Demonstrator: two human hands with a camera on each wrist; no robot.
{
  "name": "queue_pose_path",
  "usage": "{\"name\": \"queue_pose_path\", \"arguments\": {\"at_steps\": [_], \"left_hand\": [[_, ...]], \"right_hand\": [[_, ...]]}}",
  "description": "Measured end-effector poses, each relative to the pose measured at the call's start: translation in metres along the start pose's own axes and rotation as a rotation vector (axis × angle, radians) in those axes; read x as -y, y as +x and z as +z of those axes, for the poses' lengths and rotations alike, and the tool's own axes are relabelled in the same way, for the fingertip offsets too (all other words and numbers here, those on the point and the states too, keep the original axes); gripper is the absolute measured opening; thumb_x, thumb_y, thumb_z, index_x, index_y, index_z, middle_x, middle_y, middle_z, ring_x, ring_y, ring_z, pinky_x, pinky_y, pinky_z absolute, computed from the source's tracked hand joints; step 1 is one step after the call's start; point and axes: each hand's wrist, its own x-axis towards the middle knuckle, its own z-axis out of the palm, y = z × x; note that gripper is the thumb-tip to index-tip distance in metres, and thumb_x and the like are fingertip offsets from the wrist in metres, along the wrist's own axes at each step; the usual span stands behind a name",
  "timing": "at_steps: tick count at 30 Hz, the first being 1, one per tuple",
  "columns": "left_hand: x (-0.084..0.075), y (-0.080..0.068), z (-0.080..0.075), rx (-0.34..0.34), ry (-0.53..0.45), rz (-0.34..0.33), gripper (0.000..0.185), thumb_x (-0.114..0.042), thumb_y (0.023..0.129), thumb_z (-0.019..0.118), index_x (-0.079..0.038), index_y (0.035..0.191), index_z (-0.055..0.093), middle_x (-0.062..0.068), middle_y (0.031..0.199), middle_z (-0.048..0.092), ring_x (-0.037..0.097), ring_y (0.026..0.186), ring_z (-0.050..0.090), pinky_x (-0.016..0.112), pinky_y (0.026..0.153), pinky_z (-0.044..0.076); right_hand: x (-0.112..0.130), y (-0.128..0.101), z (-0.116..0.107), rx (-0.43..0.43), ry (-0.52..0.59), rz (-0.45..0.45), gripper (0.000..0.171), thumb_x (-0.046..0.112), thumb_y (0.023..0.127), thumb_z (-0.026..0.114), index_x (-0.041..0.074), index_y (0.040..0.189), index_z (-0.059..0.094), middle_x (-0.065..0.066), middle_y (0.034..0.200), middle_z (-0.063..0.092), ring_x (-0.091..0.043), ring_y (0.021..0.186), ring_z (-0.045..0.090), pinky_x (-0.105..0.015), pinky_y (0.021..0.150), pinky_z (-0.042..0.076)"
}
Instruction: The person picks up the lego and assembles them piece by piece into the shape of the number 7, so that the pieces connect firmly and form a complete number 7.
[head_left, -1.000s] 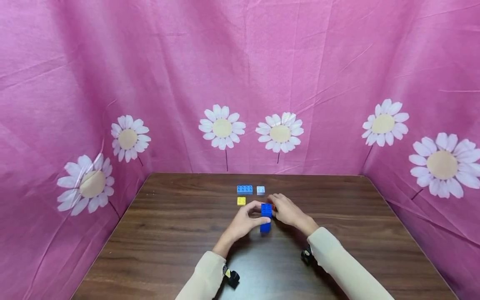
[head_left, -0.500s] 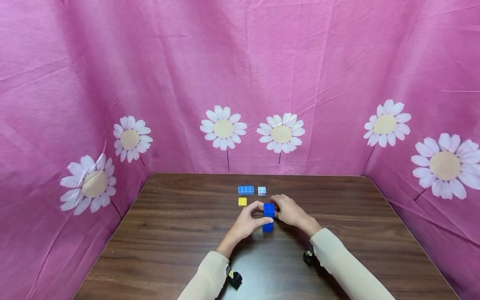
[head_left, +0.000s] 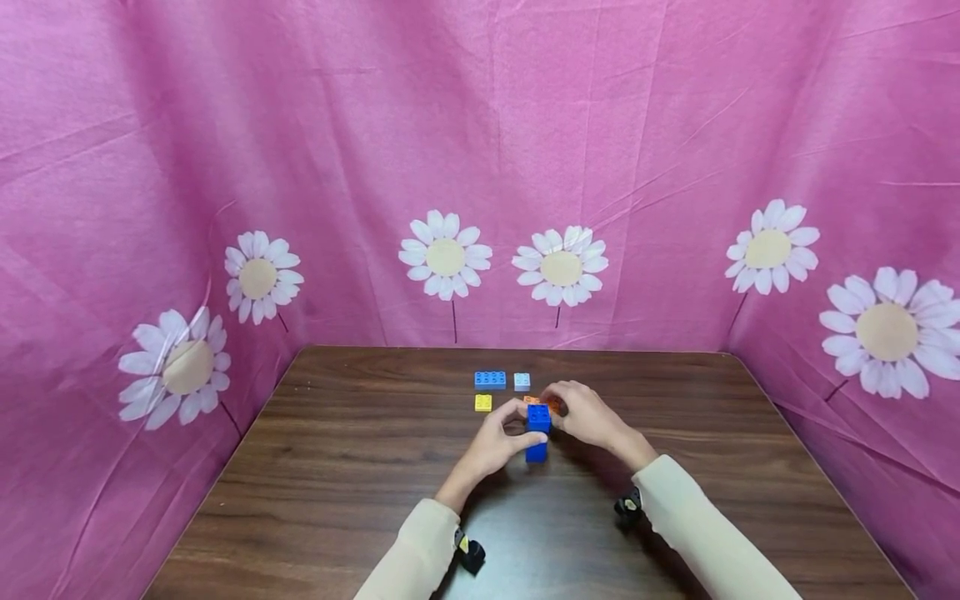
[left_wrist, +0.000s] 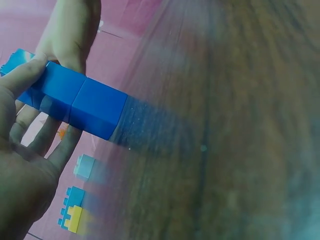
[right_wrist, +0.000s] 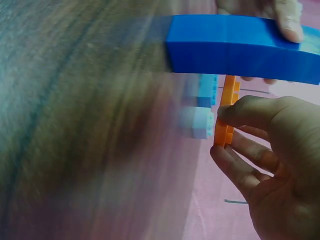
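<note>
A tower of blue toy building bricks (head_left: pixel 537 454) stands upright on the table, studs on top. My left hand (head_left: pixel 489 446) grips it near the top, thumb on the near side and fingers behind. In the left wrist view, seams between the stacked blue bricks (left_wrist: pixel 97 105) show. Just behind the tower, my right hand (head_left: pixel 590 417) pinches a long, thin orange brick (right_wrist: pixel 229 92) between thumb and fingers. The tower hides part of this orange brick in the head view; the right wrist view shows it raised above table level, crossing behind the blue bricks.
Farther back on the brown wooden table (head_left: pixel 337 467) lie a light blue brick (head_left: pixel 490 380), a pale blue small brick (head_left: pixel 522 382) and a yellow brick (head_left: pixel 483 403). Pink cloth (head_left: pixel 495 125) with printed daisies hangs round the table's back and sides.
My right hand has shifted slightly right and away from the tower, and more of the orange brick shows behind it. My left hand keeps its grip on the blue tower.
</note>
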Motion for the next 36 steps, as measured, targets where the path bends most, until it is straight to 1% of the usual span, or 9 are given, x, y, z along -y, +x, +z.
{"name": "queue_pose_path", "arguments": {"at_steps": [2, 4, 10, 14, 18, 22, 26, 31, 36], "left_hand": [[0.000, 0.001, 0.000, -0.003, 0.007, 0.002, 0.025, -0.018, 0.096, 0.082, -0.010, 0.115, 0.067, 0.007, 0.116, 0.070, 0.019, 0.114, 0.068, 0.050, 0.108, 0.057], [0.000, 0.002, 0.000, -0.007, 0.015, 0.000, 0.026, -0.018, 0.095, 0.083, -0.010, 0.115, 0.068, 0.005, 0.117, 0.070, 0.017, 0.116, 0.066, 0.051, 0.108, 0.055], [0.001, 0.003, 0.001, -0.025, 0.021, -0.005, 0.027, -0.019, 0.092, 0.086, -0.012, 0.110, 0.068, 0.000, 0.114, 0.070, 0.012, 0.114, 0.062, 0.046, 0.107, 0.051], [0.002, 0.004, 0.002, -0.028, 0.016, 0.006, 0.026, -0.018, 0.091, 0.086, -0.011, 0.110, 0.069, -0.001, 0.111, 0.069, 0.010, 0.112, 0.062, 0.041, 0.104, 0.052], [0.003, 0.005, 0.002, -0.023, 0.011, 0.012, 0.026, -0.018, 0.092, 0.086, -0.011, 0.110, 0.069, -0.001, 0.111, 0.069, 0.009, 0.110, 0.064, 0.037, 0.101, 0.055], [0.002, 0.004, 0.001, -0.014, -0.004, 0.001, 0.026, -0.018, 0.092, 0.085, -0.010, 0.110, 0.068, -0.001, 0.112, 0.070, 0.010, 0.108, 0.067, 0.035, 0.099, 0.058], [0.002, 0.004, 0.000, -0.015, 0.002, -0.009, 0.026, -0.020, 0.093, 0.085, -0.010, 0.108, 0.067, 0.001, 0.114, 0.071, 0.013, 0.112, 0.067, 0.040, 0.102, 0.058], [0.001, 0.005, 0.001, -0.015, -0.011, -0.014, 0.028, -0.017, 0.094, 0.084, -0.004, 0.109, 0.064, 0.009, 0.118, 0.070, 0.019, 0.114, 0.067, 0.050, 0.105, 0.057], [0.002, 0.006, 0.002, -0.011, -0.017, -0.038, 0.029, -0.018, 0.095, 0.082, -0.004, 0.112, 0.063, 0.009, 0.118, 0.069, 0.023, 0.114, 0.069, 0.048, 0.105, 0.058]], "right_hand": [[0.002, -0.001, -0.005, -0.003, 0.012, 0.005, 0.027, 0.008, 0.090, 0.083, 0.006, 0.116, 0.075, -0.007, 0.110, 0.075, -0.024, 0.100, 0.067, -0.047, 0.089, 0.061], [0.004, -0.003, -0.010, -0.011, 0.015, -0.001, 0.028, 0.007, 0.090, 0.082, 0.006, 0.117, 0.075, -0.008, 0.112, 0.076, -0.024, 0.101, 0.068, -0.046, 0.088, 0.061], [0.009, -0.005, -0.025, -0.036, 0.011, -0.033, 0.031, 0.004, 0.086, 0.081, 0.007, 0.117, 0.076, -0.006, 0.111, 0.076, -0.020, 0.097, 0.069, -0.040, 0.084, 0.061], [0.016, -0.005, -0.039, -0.048, 0.026, -0.037, 0.031, 0.003, 0.088, 0.080, 0.008, 0.119, 0.077, -0.007, 0.114, 0.075, -0.024, 0.099, 0.071, -0.044, 0.086, 0.063], [0.025, -0.005, -0.053, -0.052, 0.027, -0.040, 0.032, 0.008, 0.092, 0.081, 0.009, 0.124, 0.077, -0.008, 0.121, 0.076, -0.029, 0.109, 0.071, -0.050, 0.091, 0.062], [0.036, -0.005, -0.063, -0.045, 0.014, -0.058, 0.034, 0.012, 0.094, 0.081, 0.012, 0.127, 0.077, -0.006, 0.125, 0.076, -0.029, 0.116, 0.069, -0.050, 0.094, 0.060], [0.045, -0.004, -0.068, -0.040, -0.008, -0.082, 0.034, 0.014, 0.095, 0.080, 0.012, 0.129, 0.076, -0.004, 0.125, 0.075, -0.028, 0.120, 0.068, -0.049, 0.095, 0.059], [0.053, -0.005, -0.071, -0.030, -0.014, -0.100, 0.034, 0.014, 0.095, 0.080, 0.013, 0.129, 0.077, -0.003, 0.124, 0.075, -0.026, 0.119, 0.068, -0.048, 0.096, 0.059], [0.060, -0.006, -0.074, -0.006, -0.017, -0.118, 0.035, 0.012, 0.095, 0.081, 0.014, 0.129, 0.076, -0.001, 0.124, 0.075, -0.025, 0.119, 0.068, -0.048, 0.097, 0.060]]}}
